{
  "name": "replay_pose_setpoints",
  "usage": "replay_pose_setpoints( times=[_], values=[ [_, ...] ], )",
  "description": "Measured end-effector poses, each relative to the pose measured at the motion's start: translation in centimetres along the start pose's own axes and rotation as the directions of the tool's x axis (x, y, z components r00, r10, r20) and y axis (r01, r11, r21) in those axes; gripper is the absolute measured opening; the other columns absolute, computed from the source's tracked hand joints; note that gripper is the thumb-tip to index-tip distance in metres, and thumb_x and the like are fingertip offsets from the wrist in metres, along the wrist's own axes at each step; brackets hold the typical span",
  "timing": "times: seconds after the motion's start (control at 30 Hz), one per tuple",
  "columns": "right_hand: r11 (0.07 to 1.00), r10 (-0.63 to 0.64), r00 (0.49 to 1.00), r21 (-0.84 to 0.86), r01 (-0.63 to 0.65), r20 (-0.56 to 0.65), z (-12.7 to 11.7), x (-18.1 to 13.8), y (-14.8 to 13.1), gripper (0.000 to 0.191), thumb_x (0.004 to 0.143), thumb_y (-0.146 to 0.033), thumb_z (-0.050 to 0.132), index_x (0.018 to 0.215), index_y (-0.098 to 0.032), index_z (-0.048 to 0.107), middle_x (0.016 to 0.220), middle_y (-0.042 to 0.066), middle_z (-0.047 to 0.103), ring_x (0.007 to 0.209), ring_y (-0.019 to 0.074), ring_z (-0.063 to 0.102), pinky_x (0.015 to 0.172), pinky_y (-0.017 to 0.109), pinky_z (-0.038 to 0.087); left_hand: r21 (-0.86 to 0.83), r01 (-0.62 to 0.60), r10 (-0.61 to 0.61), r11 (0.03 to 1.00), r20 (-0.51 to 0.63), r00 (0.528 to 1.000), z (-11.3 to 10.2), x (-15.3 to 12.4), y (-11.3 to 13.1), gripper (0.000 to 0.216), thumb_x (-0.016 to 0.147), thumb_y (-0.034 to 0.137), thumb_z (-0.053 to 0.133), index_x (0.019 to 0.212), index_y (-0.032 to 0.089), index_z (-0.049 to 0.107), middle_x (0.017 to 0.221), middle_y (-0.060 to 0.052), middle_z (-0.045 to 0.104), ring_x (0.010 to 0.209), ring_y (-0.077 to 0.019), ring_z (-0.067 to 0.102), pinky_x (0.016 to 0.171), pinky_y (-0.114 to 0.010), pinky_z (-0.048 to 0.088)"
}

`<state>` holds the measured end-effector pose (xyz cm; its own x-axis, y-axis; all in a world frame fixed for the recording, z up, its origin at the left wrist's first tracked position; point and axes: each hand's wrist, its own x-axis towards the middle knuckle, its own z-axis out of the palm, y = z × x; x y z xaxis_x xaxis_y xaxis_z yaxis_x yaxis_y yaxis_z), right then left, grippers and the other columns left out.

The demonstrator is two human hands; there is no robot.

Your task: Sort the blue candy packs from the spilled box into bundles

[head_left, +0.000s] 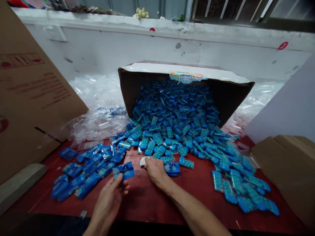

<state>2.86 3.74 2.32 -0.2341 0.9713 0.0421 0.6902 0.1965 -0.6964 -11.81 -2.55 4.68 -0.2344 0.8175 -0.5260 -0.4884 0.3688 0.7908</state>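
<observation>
My left hand (112, 193) pinches a blue printed wrapper (126, 170) between thumb and fingers, held above the red tabletop. To its right, my right hand (155, 168) has its fingertips closed on a small white wad (143, 161), perhaps cloth or tissue. Right beside that hand lies a small stack of flat blue wrappers (173, 168). Blue-capped clear packs with turquoise balls (186, 163) lie just beyond. Left of my left hand, a pile of blue wrapped packs (92, 164) rests on the table.
A tipped cardboard box (125, 91) spills many blue-capped packs onto the red table (157, 203). A tall carton (34, 98) stands at left, a smaller brown box (285, 170) at right. Clear plastic packaging (98, 124) heaps behind, against the white wall (98, 49).
</observation>
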Motion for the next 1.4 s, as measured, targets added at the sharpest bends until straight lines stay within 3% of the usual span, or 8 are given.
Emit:
replay_pose_setpoints(
  times=[0.17, 0.3, 0.4, 0.47, 0.53, 0.83, 1.23, 1.4],
  values=[
    [0.996, -0.002, 0.999, 0.092, -0.003, 0.049, -1.3, -0.8, 1.2, 0.024, 0.080, -0.026, 0.042, 0.095, -0.022, 0.060, 0.089, 0.003, 0.064, 0.081, 0.0170, 0.056, 0.068, 0.025, 0.040, 0.023, 0.052, -0.055, 0.998, 0.140, 0.989, 2.5, -0.2, -1.7, 0.016, 0.067, 0.022, 0.061, 0.075, 0.015, 0.050, 0.051, 0.001, 0.057, 0.044, -0.0101, 0.053, 0.041, -0.018, 0.039],
    [0.962, 0.041, 0.994, 0.264, -0.068, 0.105, -4.4, -3.3, 3.2, 0.040, 0.088, -0.031, 0.021, 0.117, -0.017, 0.044, 0.087, 0.005, 0.063, 0.060, 0.0115, 0.055, 0.051, 0.022, 0.042, 0.059, 0.058, -0.069, 0.997, 0.208, 0.976, 4.8, -0.1, -3.7, 0.024, 0.064, 0.030, 0.063, 0.077, 0.014, 0.051, 0.050, 0.002, 0.056, 0.043, -0.0085, 0.052, 0.041, -0.017, 0.036],
    [0.704, 0.087, 0.979, 0.684, -0.191, 0.184, -5.4, -5.4, 4.1, 0.035, 0.078, -0.035, 0.047, 0.104, -0.014, 0.053, 0.078, 0.003, 0.060, 0.057, 0.0099, 0.051, 0.049, 0.020, 0.040, 0.120, 0.040, -0.071, 0.992, 0.265, 0.962, 6.2, -0.1, -5.1, 0.026, 0.063, 0.034, 0.062, 0.075, 0.013, 0.052, 0.049, 0.002, 0.056, 0.041, -0.0073, 0.050, 0.040, -0.016, 0.035],
    [0.569, 0.143, 0.976, 0.793, -0.219, 0.166, -5.2, -6.3, 4.2, 0.026, 0.071, -0.033, 0.057, 0.086, -0.013, 0.059, 0.068, 0.000, 0.057, 0.055, 0.0087, 0.048, 0.051, 0.019, 0.039, 0.159, 0.027, -0.075, 0.987, 0.306, 0.949, 6.9, -0.1, -5.8, 0.026, 0.062, 0.035, 0.063, 0.072, 0.013, 0.052, 0.048, 0.002, 0.055, 0.040, -0.0072, 0.050, 0.040, -0.016, 0.035],
    [0.523, 0.205, 0.970, 0.824, -0.220, 0.130, -4.9, -6.7, 4.1, 0.021, 0.069, -0.033, 0.058, 0.073, -0.012, 0.059, 0.061, -0.002, 0.053, 0.052, 0.0079, 0.045, 0.052, 0.020, 0.039, 0.183, 0.006, -0.070, 0.983, 0.348, 0.935, 7.3, 0.0, -6.4, 0.026, 0.062, 0.035, 0.063, 0.072, 0.013, 0.053, 0.048, 0.002, 0.056, 0.041, -0.0077, 0.050, 0.040, -0.017, 0.035],
    [0.685, 0.319, 0.945, 0.707, -0.174, -0.076, -3.7, -7.6, 4.4, 0.020, 0.071, -0.030, 0.052, 0.058, -0.016, 0.047, 0.052, -0.007, 0.036, 0.050, 0.0067, 0.032, 0.047, 0.019, 0.032, 0.147, -0.068, 0.020, 0.987, 0.307, 0.951, 8.1, -0.1, -7.8, 0.029, 0.058, 0.034, 0.067, 0.075, 0.010, 0.062, 0.062, -0.002, 0.063, 0.055, -0.0117, 0.056, 0.053, -0.022, 0.044],
    [0.848, 0.316, 0.896, 0.517, -0.119, -0.313, -4.7, -5.1, 4.4, 0.023, 0.079, -0.035, 0.040, 0.061, -0.020, 0.040, 0.053, -0.007, 0.038, 0.050, 0.0095, 0.035, 0.049, 0.021, 0.029, 0.169, -0.126, 0.061, 0.978, 0.347, 0.936, 12.1, 2.0, -6.3, 0.030, 0.056, 0.040, 0.065, 0.061, 0.013, 0.053, 0.043, 0.005, 0.051, 0.039, -0.0086, 0.047, 0.041, -0.021, 0.039],
    [0.860, 0.272, 0.916, 0.502, -0.095, -0.294, -6.1, -4.4, 4.8, 0.027, 0.079, -0.039, 0.040, 0.059, -0.020, 0.040, 0.052, -0.007, 0.034, 0.049, 0.0090, 0.032, 0.047, 0.020, 0.028, 0.149, 0.007, -0.076, 0.989, 0.461, 0.884, 12.3, 1.9, -5.2, 0.031, 0.060, 0.041, 0.063, 0.066, 0.011, 0.055, 0.050, 0.001, 0.056, 0.043, -0.0092, 0.050, 0.043, -0.020, 0.039]
  ],
)
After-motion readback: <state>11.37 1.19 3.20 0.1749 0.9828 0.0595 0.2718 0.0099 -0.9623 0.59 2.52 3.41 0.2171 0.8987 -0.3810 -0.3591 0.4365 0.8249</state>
